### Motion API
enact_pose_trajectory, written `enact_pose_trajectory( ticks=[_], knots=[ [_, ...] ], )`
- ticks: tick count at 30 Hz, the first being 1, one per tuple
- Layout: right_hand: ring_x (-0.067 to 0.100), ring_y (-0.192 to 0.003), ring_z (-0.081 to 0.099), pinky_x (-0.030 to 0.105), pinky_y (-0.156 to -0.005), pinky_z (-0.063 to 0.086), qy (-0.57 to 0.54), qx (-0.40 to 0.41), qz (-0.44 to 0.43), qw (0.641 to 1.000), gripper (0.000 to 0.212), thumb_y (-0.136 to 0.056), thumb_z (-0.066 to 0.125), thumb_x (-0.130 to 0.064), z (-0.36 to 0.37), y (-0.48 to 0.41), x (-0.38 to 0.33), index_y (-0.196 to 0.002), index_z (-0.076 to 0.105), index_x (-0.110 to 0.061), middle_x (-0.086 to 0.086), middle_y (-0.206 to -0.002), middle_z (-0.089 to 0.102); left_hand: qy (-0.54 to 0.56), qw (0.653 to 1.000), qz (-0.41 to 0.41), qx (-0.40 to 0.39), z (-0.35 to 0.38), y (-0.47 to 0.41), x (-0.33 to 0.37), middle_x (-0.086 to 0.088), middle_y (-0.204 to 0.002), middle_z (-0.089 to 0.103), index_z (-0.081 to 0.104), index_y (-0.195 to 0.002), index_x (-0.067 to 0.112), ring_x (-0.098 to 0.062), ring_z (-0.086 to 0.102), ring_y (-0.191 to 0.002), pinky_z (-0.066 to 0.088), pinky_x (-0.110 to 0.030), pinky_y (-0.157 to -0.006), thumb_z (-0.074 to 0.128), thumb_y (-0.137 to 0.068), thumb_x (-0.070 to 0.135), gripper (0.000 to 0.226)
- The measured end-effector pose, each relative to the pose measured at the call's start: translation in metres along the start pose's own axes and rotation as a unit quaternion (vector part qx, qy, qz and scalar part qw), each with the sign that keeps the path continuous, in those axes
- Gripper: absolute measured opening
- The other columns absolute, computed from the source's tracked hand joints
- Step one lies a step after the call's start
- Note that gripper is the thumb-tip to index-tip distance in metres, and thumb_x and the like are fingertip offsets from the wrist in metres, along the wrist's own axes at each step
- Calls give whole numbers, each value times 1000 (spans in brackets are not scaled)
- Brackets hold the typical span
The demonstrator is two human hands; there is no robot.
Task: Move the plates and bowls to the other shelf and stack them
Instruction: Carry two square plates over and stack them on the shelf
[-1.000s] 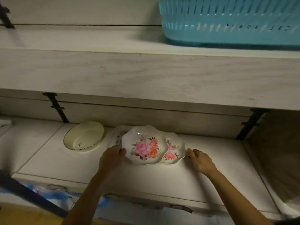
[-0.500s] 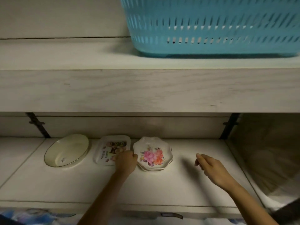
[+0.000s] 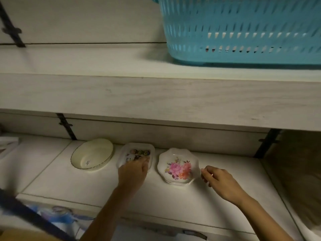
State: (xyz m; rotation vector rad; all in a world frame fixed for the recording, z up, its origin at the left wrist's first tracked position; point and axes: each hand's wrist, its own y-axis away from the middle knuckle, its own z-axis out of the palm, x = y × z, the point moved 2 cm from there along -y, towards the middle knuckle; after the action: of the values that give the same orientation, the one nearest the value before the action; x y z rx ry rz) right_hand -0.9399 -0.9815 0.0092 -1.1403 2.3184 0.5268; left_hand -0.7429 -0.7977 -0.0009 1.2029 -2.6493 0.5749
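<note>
Plates and bowls all down on the lower shelf (image 3: 173,204), in a row toward its far edge, none on the upper shelf (image 3: 86,61) yet. At the left, cream bowl (image 3: 92,154), upright, untouched, just apart from its neighbour. Next along, printed rectangular plate (image 3: 134,151) with the left hand (image 3: 132,173) laid over its near rim, fingers bent onto the surface; no telling whether any thumb sits underneath, so perhaps only a press and no real grip. Likely trouble there: lifting by one rim on a shallow hold, with the plate tipping or slipping free, or clipping the bowl on a leftward swing. Further right, floral plates (image 3: 178,166) nested as a small stack, two rims showing at the near edge; raised together from one side, probably prone to the top one sliding. Right hand (image 3: 220,180) just beside that stack's right rim, loosely curled, holding nothing. Above and to the right, blue basket (image 3: 243,32) filling much of the upper shelf: little spare room that side, plus a thick front edge to knock against on the way out and up.
</note>
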Motion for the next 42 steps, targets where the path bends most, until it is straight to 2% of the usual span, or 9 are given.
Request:
enact_pose_trajectory(
  ticks=[5, 11, 17, 21, 25, 28, 35, 39, 42],
  knots=[
    [9, -75, 57, 27, -65, 45, 48, -54, -85, 994, 31, -95, 34, -45, 22, -20, -50, -79, 57, -30, -10, -82, 62, -33, 997, -52, -37, -35, 19, -46, -3, -79, 62, 57, -82, 16, -20, 58, -74, 45, -29, -70, 36, -94, 34, 30],
    [10, -67, 50, 18, -54, 32, 106, -85, -202, 970, 32, -96, 37, -43, 61, -22, -136, -65, 43, -36, -15, -65, 47, -44, 990, -135, 21, -82, 63, -113, -1, -64, 54, 49, -65, 17, -22, 52, -61, 45, -31, -65, 32, -87, 45, 39],
    [12, -81, 59, 30, -72, 48, 120, -105, -283, 946, 32, -95, 39, -42, 115, -11, -222, -90, 63, -20, -4, -93, 66, -42, 980, -179, 75, -130, 107, -184, 0, -59, 50, 45, -64, 18, -18, 50, -58, 35, -26, -52, 43, -91, 40, 35],
    [15, -85, 61, 34, -77, 52, 127, -123, -316, 932, 30, -94, 38, -42, 159, 0, -286, -95, 62, -23, -5, -96, 65, -49, 975, -202, 80, -161, 139, -248, -4, -61, 61, 56, -66, 15, -21, 58, -56, 48, -30, -52, 29, -82, 54, 50],
    [15, -84, 59, 33, -74, 50, 123, -135, -349, 919, 23, -95, 38, -37, 209, 15, -350, -95, 58, -26, -7, -96, 64, -65, 971, -222, 67, -194, 171, -313, 5, -67, 49, 48, -74, 23, -11, 48, -60, 30, -17, -48, 41, -92, 42, 28],
    [14, -83, 59, 29, -71, 47, 110, -136, -365, 915, 20, -95, 39, -36, 248, 26, -396, -94, 57, -27, -7, -97, 64, -81, 966, -236, 64, -213, 195, -362, 3, -67, 50, 48, -71, 22, -10, 44, -58, 24, -17, -46, 43, -92, 41, 29],
    [13, -88, 59, 22, -67, 45, 84, -153, -398, 900, 20, -96, 40, -35, 315, 49, -488, -101, 57, -25, -4, -102, 62, -72, 959, -268, 60, -248, 235, -452, -2, -80, 65, 59, -80, 15, -16, 58, -71, 47, -29, -62, 45, -90, 41, 30],
    [7, -85, 53, 18, -69, 40, 95, -146, -422, 890, 19, -96, 40, -36, 340, 45, -536, -103, 55, -28, -7, -107, 61, -76, 955, -276, 79, -272, 239, -495, -1, -82, 64, 57, -80, 16, -15, 55, -70, 33, -18, -51, 46, -91, 38, 27],
    [8, -83, 51, 20, -69, 43, 105, -151, -419, 889, 19, -96, 40, -35, 362, 34, -564, -102, 55, -27, -6, -109, 61, -64, 951, -292, 76, -282, 237, -525, -2, -84, 65, 58, -82, 16, -15, 57, -73, 34, -18, -52, 47, -91, 37, 25]
  ],
)
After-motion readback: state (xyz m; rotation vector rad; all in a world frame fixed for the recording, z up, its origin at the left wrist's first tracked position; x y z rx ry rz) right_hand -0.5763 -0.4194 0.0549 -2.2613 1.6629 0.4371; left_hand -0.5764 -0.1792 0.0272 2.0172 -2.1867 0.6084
